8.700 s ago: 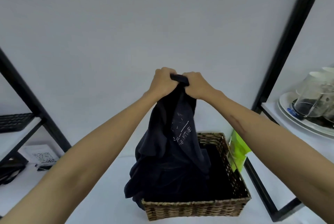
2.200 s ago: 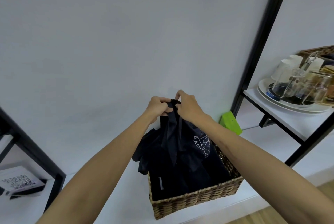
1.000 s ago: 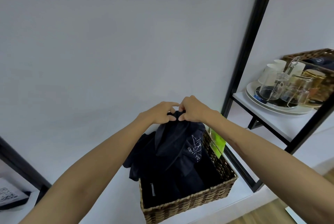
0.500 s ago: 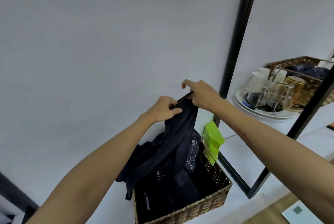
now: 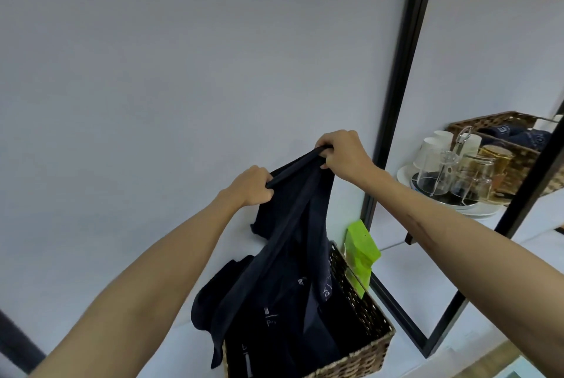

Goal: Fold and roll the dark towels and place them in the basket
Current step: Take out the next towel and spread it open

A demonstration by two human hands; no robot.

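Dark navy cloth towel (image 5: 293, 225) hanging over woven wicker basket (image 5: 360, 356); left hand (image 5: 251, 185), right hand (image 5: 343, 153) both pinching its top edge.

Plain white wall (image 5: 183, 72) behind, w/ a black metal frame post (image 5: 399, 78) running up the right side. Bright green packet (image 5: 361, 251) stands upright on the white worktop (image 5: 406, 283), near the post's base. Right of the post, a white shelf (image 5: 525, 219) carries a white plate (image 5: 406, 174) w/ clear glass cups (image 5: 436, 171) on it, 2 white mugs (image 5: 433, 147) at the back, an amber glass jar (image 5: 496, 155) beside them. Behind those, a 2nd wicker basket (image 5: 525, 158) w/ dark rolled cloths (image 5: 515, 135) inside. Strip of wooden floor (image 5: 485, 361) bottom right.
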